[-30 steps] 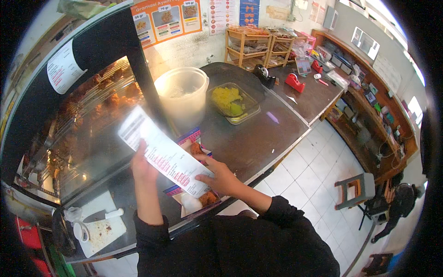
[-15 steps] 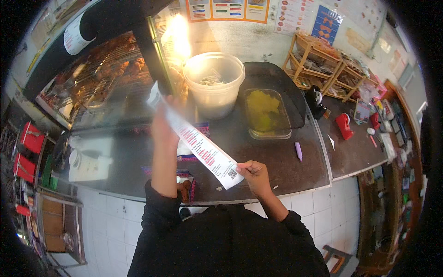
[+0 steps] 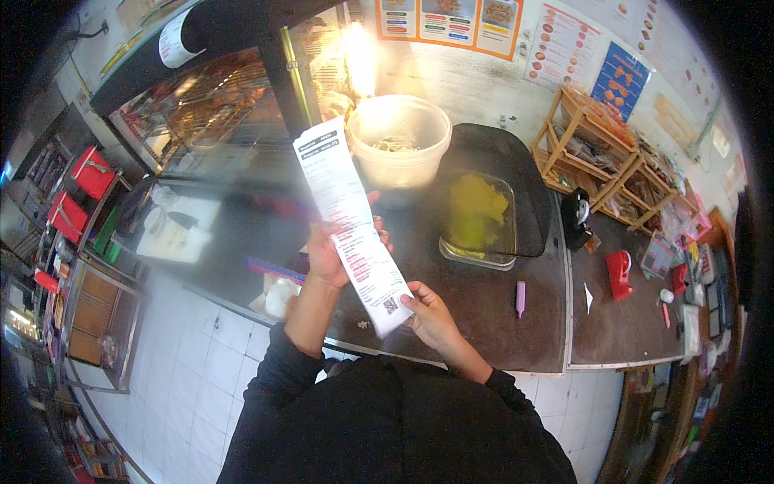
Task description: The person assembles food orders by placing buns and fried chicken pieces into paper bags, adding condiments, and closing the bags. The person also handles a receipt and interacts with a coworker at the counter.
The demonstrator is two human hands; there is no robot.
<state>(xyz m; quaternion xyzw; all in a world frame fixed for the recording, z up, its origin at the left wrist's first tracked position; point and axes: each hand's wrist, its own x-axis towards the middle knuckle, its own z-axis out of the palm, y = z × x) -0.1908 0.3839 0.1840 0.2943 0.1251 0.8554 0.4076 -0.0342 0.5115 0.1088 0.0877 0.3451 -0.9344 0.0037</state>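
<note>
A long white paper receipt (image 3: pixel 348 218) with black and red print and a square code is stretched slantwise in front of me. My left hand (image 3: pixel 326 262) is closed around its middle, with fingers showing past the paper's right edge. Between thumb and fingers, my right hand (image 3: pixel 431 316) pinches the lower end beside the code. Behind the upper part of the receipt stands a cream plastic bucket (image 3: pixel 403 169) with pale pieces inside. Below my left hand, by the counter's front edge, lies a whitish wrapped item (image 3: pixel 282 298) beside a purple-patterned strip; my forearm partly covers it.
A glass-fronted warmer (image 3: pixel 210 113) with browned food stands back left. Right of the bucket sits a clear tub (image 3: pixel 477 260) of yellow-green contents. A lilac marker (image 3: pixel 521 299), red tape dispenser (image 3: pixel 619 274) and wooden rack (image 3: pixel 580 137) are on the right. A white board (image 3: pixel 179 230) lies left.
My left hand has moved down from the receipt's upper end to its middle. The receipt now hangs steeper, its printed face toward me. The view has shifted left.
</note>
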